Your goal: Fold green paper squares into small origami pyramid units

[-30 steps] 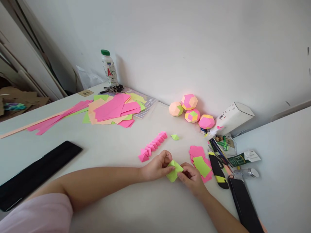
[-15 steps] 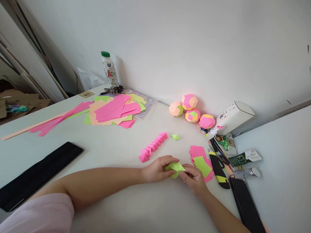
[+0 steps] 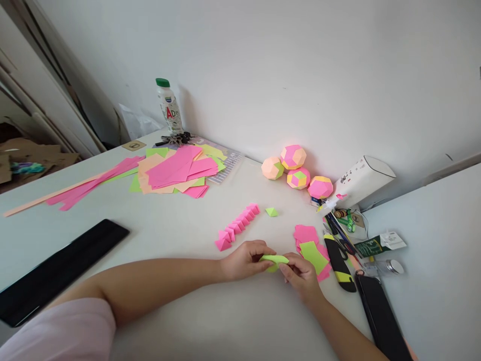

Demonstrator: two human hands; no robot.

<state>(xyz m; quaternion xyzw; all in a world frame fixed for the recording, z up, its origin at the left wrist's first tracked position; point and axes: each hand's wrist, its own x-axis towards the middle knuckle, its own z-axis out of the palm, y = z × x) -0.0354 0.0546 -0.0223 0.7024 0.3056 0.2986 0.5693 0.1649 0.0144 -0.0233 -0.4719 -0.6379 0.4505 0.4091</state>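
Between my two hands is a small green piece of paper (image 3: 275, 259), partly folded. My left hand (image 3: 246, 260) pinches its left end, and my right hand (image 3: 300, 275) grips the right end with thumb and fingers. The fingers cover parts of the paper. Beyond my left hand, a row of folded pink paper units (image 3: 237, 226) runs diagonally across the table. One folded green unit (image 3: 271, 212) sits to the right of that row. Beside my right hand lie flat pink paper pieces (image 3: 305, 233) with a green sheet (image 3: 314, 259) on top.
Several paper balls (image 3: 320, 187) rest by the wall. A pile of coloured paper (image 3: 173, 170), keys (image 3: 175, 139) and a bottle (image 3: 169, 108) stand at the back left. A black slab (image 3: 63, 271) lies left; a black-and-yellow cutter (image 3: 340, 265) and phone (image 3: 381, 316) lie right.
The green paper has turned in my fingers, from a broad, open face to a narrower, folded strip. Both hands stay in nearly the same place.
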